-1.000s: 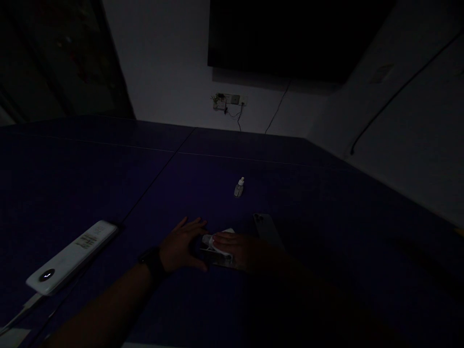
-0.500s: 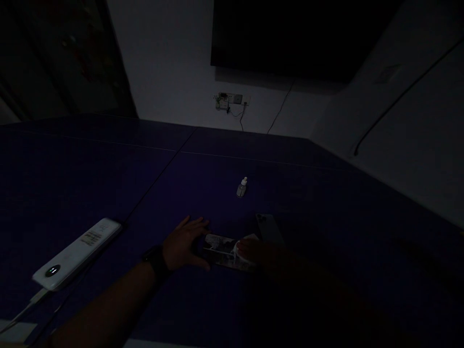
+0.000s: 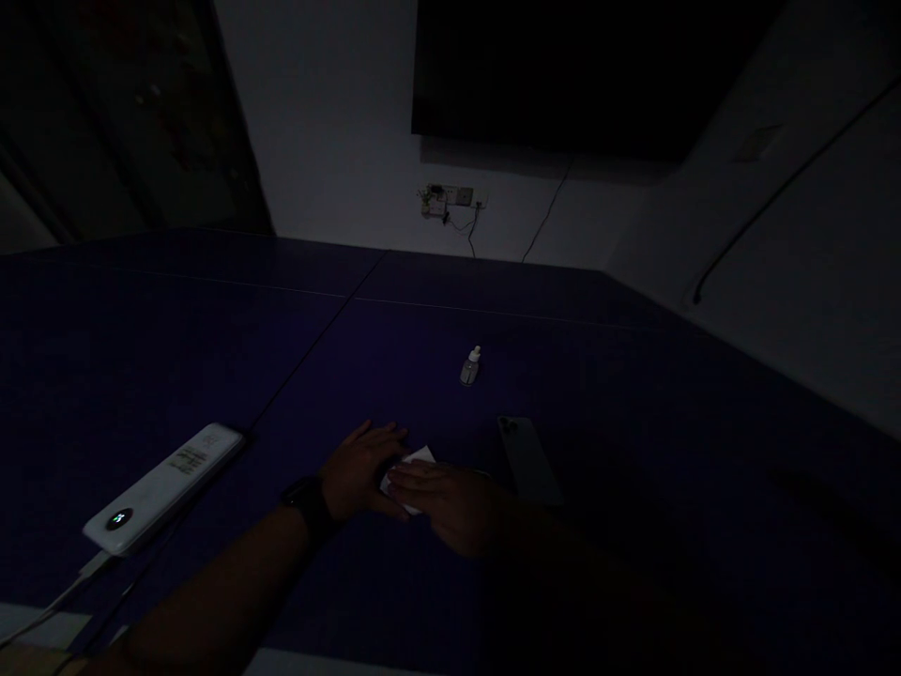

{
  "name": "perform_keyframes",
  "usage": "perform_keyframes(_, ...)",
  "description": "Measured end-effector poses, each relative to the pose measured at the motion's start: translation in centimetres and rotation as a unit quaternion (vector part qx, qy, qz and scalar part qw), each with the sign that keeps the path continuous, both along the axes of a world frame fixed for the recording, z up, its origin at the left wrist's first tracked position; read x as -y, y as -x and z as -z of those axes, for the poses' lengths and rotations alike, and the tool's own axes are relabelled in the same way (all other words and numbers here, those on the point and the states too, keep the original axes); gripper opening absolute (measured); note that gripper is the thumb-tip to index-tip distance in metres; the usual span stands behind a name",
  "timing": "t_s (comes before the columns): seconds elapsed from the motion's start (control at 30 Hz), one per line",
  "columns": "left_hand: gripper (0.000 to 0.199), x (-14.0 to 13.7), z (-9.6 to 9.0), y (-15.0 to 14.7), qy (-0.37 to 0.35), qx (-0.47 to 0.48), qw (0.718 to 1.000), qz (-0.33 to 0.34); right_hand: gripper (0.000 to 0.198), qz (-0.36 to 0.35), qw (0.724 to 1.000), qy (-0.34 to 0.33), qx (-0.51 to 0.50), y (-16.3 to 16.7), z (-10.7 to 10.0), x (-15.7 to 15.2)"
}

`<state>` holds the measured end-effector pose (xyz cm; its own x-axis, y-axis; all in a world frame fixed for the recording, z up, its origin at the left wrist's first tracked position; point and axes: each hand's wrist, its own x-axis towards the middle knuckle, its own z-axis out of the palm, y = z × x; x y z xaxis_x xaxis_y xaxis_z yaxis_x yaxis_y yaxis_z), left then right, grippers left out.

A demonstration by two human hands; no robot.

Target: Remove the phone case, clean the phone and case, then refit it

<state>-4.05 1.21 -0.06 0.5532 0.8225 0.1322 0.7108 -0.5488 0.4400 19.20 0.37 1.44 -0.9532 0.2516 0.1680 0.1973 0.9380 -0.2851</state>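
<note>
My left hand (image 3: 362,472), with a dark watch on its wrist, braces the left end of a smartphone lying flat on the purple-blue table (image 3: 394,347); thumb and fingers sit at its edges. My right hand (image 3: 454,502) presses a white wipe (image 3: 422,455) down on the phone's left part, fingers together over it. Most of the phone is hidden under the hand and wipe. Just right of it, a second phone (image 3: 529,460) rests back up, its cameras at the far end. Beyond the hands stands a small clear bottle (image 3: 470,366) with a white top.
A long white device (image 3: 165,483) with a small lit display lies at the left, a white cable (image 3: 53,601) running from its near end. Behind the table are a wall with sockets (image 3: 454,197) and a large dark screen (image 3: 563,75). The room is very dim.
My right hand has slid left along the phone with the wipe, from its right part to its left end, covering the screen seen before. The left hand stays in place.
</note>
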Motion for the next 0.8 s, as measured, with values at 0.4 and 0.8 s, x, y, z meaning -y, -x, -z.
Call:
perform_keyframes(0.4, 0.090, 0.1, -0.4, -0.4, 0.017, -0.009, 1.000, 0.000, 0.054, 0.040, 0.995, 0.071, 0.062, -8.6, 6.8, -0.9)
perform_keyframes(0.8, 0.092, -0.1, -0.2, -0.2, 0.004, -0.018, 1.000, 0.006, 0.065, 0.041, 0.999, 0.034, -0.012, 0.1, -0.1, 2.3)
